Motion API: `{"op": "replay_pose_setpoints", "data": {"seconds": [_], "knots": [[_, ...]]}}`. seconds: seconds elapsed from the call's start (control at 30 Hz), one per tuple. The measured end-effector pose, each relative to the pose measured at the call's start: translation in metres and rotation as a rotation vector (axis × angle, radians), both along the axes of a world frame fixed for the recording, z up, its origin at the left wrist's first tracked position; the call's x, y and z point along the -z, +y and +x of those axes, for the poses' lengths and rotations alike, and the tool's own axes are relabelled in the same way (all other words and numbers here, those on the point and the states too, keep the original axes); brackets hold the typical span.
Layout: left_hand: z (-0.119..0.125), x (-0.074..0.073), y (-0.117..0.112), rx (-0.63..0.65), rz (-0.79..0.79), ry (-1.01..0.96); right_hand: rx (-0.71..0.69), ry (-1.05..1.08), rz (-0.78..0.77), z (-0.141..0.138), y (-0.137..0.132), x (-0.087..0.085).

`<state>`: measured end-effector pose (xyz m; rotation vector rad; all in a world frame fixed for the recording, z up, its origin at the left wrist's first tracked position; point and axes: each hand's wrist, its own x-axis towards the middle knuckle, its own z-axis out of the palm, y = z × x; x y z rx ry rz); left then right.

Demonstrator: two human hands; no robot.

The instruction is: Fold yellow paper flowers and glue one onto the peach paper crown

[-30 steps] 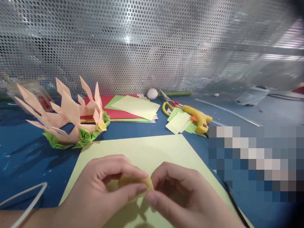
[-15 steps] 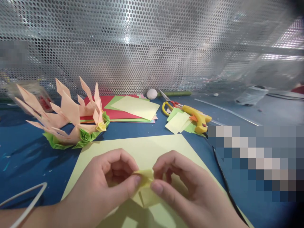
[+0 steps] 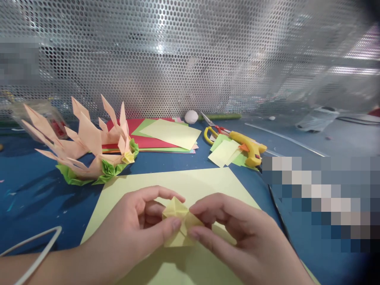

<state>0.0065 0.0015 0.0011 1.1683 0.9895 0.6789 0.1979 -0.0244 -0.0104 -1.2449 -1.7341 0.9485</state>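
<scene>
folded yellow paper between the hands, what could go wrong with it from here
The folded yellow paper is pinched by the left grip and the right grip, so uneven pulling might tear or miscrease it. If either slips, its folds could spring open. The black cord runs close beside the right wrist, so a sideways swing may catch it and jolt the paper.

This looks like a craft workspace, a handicraft table; whether in a workshop or a classroom cannot be told. With twelve straight ahead of the person, a stack of coloured paper [image 3: 172,133] lies near twelve, scissors [image 3: 218,129] just past it, and a yellow glue gun [image 3: 253,150] at one. A spiky paper ornament [image 3: 91,136] stands between ten and eleven; a folded yellow paper [image 3: 175,208] is close in at twelve. The flecked blue tabletop [image 3: 29,213] meets a perforated metal screen [image 3: 166,67] spanning ten to two.
</scene>
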Motion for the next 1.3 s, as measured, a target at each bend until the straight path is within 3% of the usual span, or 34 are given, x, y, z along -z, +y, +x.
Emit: {"op": "replay_pose_setpoints", "data": {"seconds": [0.4,0.67,0.87,1.1,1.3], "knots": [[-0.004,0.001,0.004,-0.084,0.048,0.071,-0.132,-0.073,0.270,0.003,0.004,-0.007],[-0.003,-0.003,0.007,-0.050,-0.044,-0.050,-0.161,0.052,0.021,0.002,0.003,-0.010],[-0.004,0.001,0.008,-0.057,-0.044,-0.024,-0.200,0.049,-0.025,0.000,0.003,-0.010],[-0.006,0.001,0.006,-0.055,0.021,0.104,-0.119,0.130,-0.185,-0.007,-0.001,-0.012],[-0.005,0.002,0.002,-0.075,0.025,0.096,-0.030,0.409,-0.404,-0.013,-0.002,-0.009]]}}
